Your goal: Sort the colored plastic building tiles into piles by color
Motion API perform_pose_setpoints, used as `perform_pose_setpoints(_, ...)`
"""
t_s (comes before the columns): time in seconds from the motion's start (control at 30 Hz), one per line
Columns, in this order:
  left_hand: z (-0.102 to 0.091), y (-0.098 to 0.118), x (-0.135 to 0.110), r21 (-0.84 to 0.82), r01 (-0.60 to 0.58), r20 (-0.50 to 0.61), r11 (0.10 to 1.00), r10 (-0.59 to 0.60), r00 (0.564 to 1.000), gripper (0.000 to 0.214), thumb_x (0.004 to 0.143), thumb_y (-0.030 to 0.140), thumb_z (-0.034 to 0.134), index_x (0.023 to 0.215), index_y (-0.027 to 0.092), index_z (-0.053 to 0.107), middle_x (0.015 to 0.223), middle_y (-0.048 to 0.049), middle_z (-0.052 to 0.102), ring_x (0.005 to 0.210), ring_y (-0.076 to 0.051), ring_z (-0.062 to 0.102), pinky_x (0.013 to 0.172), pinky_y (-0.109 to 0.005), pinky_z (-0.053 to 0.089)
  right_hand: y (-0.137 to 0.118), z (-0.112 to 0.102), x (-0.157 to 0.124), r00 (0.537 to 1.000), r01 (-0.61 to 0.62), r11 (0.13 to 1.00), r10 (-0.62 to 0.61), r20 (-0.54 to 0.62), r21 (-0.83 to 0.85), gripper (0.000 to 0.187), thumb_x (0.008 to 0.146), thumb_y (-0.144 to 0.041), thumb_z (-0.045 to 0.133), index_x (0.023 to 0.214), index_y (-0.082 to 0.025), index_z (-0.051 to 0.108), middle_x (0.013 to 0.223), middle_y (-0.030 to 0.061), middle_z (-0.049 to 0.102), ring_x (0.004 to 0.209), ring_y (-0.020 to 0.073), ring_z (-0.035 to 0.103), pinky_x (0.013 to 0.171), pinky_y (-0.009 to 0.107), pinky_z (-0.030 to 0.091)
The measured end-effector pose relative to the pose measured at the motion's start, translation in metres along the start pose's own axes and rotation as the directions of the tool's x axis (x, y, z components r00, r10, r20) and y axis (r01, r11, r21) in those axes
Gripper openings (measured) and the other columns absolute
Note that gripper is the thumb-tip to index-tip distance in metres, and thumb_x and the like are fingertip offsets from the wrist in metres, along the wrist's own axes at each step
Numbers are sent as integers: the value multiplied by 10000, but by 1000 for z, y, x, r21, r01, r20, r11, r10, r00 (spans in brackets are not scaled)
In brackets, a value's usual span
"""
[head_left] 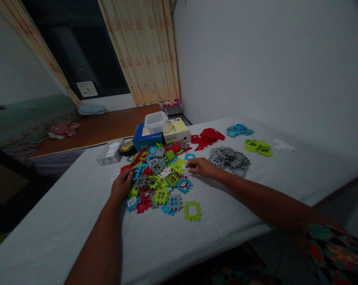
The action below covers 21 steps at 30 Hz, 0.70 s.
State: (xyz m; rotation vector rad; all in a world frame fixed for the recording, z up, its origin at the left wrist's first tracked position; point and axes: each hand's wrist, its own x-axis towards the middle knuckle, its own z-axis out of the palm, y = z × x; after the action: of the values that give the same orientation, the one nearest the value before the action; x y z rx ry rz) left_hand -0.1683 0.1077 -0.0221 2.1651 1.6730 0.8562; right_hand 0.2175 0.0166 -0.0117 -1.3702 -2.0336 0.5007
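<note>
A mixed pile (158, 174) of flat interlocking tiles (red, blue, green, grey and white) is spread on the pale cloth of the bench (63, 229), near its middle. The left hand (122, 184) is laid on the left edge of this pile, with the fingers curled down over the tiles. Whether its grip is closed on a piece cannot be told, since the fingertips are hidden among the tiles. The right hand (201, 166) is placed at the right edge of the pile, palm down, with its fingers bent towards a small white tile (187, 171). Its grip looks loosely gathered, but a pinch on that tile cannot be confirmed.

5 sorted heaps are seen to the right of and beyond the right hand. A grey heap (230, 159) lies just beside it, a red heap (207, 137) farther off, a blue heap (239, 130) at the far edge, a green heap (258, 147) to the right, and a few white pieces (284, 145) farthest right. 1 green frame tile (192, 210) lies alone on the near side of the pile.

At the far side of the pile a blue box (146, 139) is set beside a yellow box (175, 130), and a clear tub (155, 122) is stacked on the 2. A small white box (109, 153) stands to the left of them.
</note>
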Motion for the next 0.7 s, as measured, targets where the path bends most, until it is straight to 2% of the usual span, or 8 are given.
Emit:
perform_pose_setpoints(0.13,-1,-9,4,27,23,-11,999,-23,1000,470,870,430,432,1197,228,703,1159,-64,722,1050,-247,661,918,-362,526,9,-37,-16,992,-5,992,20,-127,123,119,794,-293,709,864,-198,727,790,13,718,730,154,640,684,255,471)
perform_pose_setpoints(0.23,0,-21,11,62,32,-19,998,-31,999,477,862,472,447,1203,256,702,1136,-72,723,1026,-272,674,883,-391,547,46,-84,-38,919,-96,967,177,-351,237,209,777,-375,690,867,-186,701,808,25,719,733,161,645,674,262,486)
perform_pose_setpoints(0.3,0,-27,15,72,67,-26,995,-65,998,472,856,497,454,1181,269,710,1096,-77,730,1013,-294,681,864,-419,559,84,-124,-61,783,-193,924,348,-515,330,284,761,-423,677,902,-176,683,816,40,722,712,169,651,642,266,492)
perform_pose_setpoints(0.37,0,-31,19,75,98,-19,992,-97,995,492,846,531,448,1158,260,715,1047,-90,738,989,-322,687,849,-462,568,127,-165,-92,570,-301,884,467,-676,357,326,751,-442,664,919,-163,680,833,63,727,727,182,659,648,276,500)
perform_pose_setpoints(0.43,-1,-34,22,70,114,-7,991,-113,994,539,834,566,439,1168,238,705,1054,-105,737,1011,-352,679,866,-505,562,168,-201,-126,314,-459,839,460,-831,291,307,745,-419,651,882,-148,694,878,95,734,793,200,665,714,297,509)
perform_pose_setpoints(0.5,-2,-34,24,56,131,0,990,-131,991,551,822,594,426,1168,260,695,1063,-86,739,1036,-362,672,896,-528,552,201,-228,-160,122,-649,712,445,-887,268,282,758,-392,620,871,-152,715,925,104,743,836,210,667,761,310,508)
perform_pose_setpoints(0.6,-3,-35,24,48,132,-5,990,-132,991,514,804,615,423,1134,323,687,1027,-35,749,1031,-354,676,911,-541,549,231,-247,-198,11,-780,553,478,-878,292,212,720,-337,630,798,-170,735,873,98,747,829,231,665,774,333,505)
perform_pose_setpoints(0.7,-3,-36,23,84,68,-36,994,-65,997,522,812,607,414,1128,300,695,1012,-70,748,972,-347,694,845,-505,582,244,-246,-216,15,-803,520,507,-862,292,152,666,-289,658,736,-184,743,811,91,742,802,237,659,762,337,502)
